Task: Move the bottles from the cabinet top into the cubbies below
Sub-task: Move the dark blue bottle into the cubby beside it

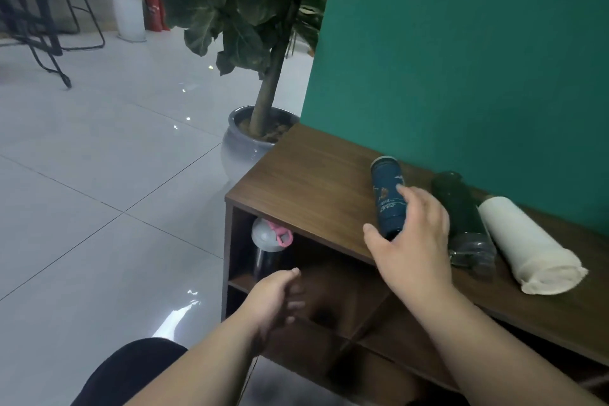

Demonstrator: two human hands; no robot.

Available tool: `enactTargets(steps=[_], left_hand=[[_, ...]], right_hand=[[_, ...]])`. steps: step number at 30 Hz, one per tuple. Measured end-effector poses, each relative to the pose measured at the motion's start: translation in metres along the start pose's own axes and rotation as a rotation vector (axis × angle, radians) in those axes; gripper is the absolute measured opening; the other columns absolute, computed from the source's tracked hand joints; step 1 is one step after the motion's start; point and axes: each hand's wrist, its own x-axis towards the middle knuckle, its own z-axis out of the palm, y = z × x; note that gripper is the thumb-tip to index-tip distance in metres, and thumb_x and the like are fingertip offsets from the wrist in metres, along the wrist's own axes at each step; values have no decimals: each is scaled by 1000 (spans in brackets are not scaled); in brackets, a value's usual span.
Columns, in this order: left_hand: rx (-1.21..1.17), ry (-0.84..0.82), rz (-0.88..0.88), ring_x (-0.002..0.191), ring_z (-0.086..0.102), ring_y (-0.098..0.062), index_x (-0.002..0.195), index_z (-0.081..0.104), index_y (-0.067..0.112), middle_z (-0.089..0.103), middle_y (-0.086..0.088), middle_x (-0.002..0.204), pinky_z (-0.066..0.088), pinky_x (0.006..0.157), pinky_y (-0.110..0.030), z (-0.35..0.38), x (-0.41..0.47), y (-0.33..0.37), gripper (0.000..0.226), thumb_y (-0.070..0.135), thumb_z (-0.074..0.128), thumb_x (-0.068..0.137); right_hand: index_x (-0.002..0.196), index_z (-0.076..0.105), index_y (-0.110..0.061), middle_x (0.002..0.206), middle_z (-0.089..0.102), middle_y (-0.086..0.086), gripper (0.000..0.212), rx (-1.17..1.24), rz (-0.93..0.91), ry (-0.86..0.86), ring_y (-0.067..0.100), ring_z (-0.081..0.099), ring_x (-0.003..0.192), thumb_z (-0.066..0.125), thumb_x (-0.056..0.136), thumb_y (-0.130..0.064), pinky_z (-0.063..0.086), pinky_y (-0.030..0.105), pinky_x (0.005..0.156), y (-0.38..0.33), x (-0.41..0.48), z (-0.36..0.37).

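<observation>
Three bottles lie on the wooden cabinet top (306,175): a dark blue patterned bottle (387,196), a dark green bottle with a clear cap (459,208) and a white bottle (524,241). My right hand (413,241) is spread over the lower end of the blue bottle, fingers touching it, thumb at its base, grip not closed. A dark bottle with a grey and pink lid (268,244) stands in the top left cubby. My left hand (275,298) hangs in front of the cubbies, fingers loosely curled, holding nothing.
A potted plant in a grey pot (245,142) stands at the cabinet's far left corner. A green wall (461,59) backs the cabinet. Glossy white floor tiles lie to the left. My dark-clothed knee (131,369) is at the bottom.
</observation>
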Motion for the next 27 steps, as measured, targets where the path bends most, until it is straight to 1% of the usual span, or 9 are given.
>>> enactTargets(steps=[2,4,7,9,13,16,21,23,27], left_hand=[[-5,-5,13,101,69,-24,115,69,17,72,-2,111,48,77,-34,1,-1,1,32,40,55,98],[-15,-23,18,103,68,-25,113,70,20,72,-3,113,49,76,-34,3,-4,3,31,41,53,98],[-19,-60,19,107,68,-27,112,69,23,72,-5,118,49,73,-33,4,-5,4,32,45,51,99],[-21,-60,20,102,68,-25,112,70,23,73,-5,117,48,74,-34,2,-4,3,35,48,51,98],[-50,-39,51,104,71,-28,116,71,19,76,-7,115,50,83,-38,-5,-3,2,44,53,49,97],[-120,-22,88,96,71,-28,118,70,17,75,-12,115,52,86,-41,-6,-8,2,52,57,43,98],[-338,-56,171,91,73,-33,130,57,27,70,-15,120,59,64,-38,1,-16,0,65,72,25,94],[-385,-78,187,84,73,-28,130,59,27,74,-11,110,58,59,-35,5,-18,-4,64,72,34,92],[-397,-63,87,78,71,-27,111,64,12,72,-17,97,57,49,-30,4,-14,-10,41,48,62,92]], right_hand=[[149,30,-21,153,32,7,96,-132,150,-52,30,29,141,72,72,-59,32,47,114,8,23,5],[149,27,-19,146,40,11,104,-188,286,-162,35,45,131,69,68,-68,45,49,103,14,37,12],[139,37,-19,121,53,10,85,-194,365,-225,33,61,100,69,72,-60,51,40,74,15,42,16],[133,42,-20,113,55,7,74,-171,338,-220,30,61,88,70,72,-50,48,36,67,13,39,15],[120,49,-26,114,50,-2,62,-54,203,-155,21,58,77,75,67,-46,46,33,65,-2,15,-6],[112,48,-31,111,55,-6,55,130,141,-119,16,58,87,79,67,-44,44,30,66,-15,-13,-32],[111,45,-40,110,58,-15,61,329,57,-115,10,60,95,83,64,-35,44,26,82,-26,-69,-61],[109,45,-43,106,59,-18,62,380,66,-188,4,62,92,84,62,-35,47,24,81,-22,-85,-61],[111,50,-40,107,64,-15,67,534,168,-217,3,65,97,88,57,-31,49,11,79,-7,-106,-33]])
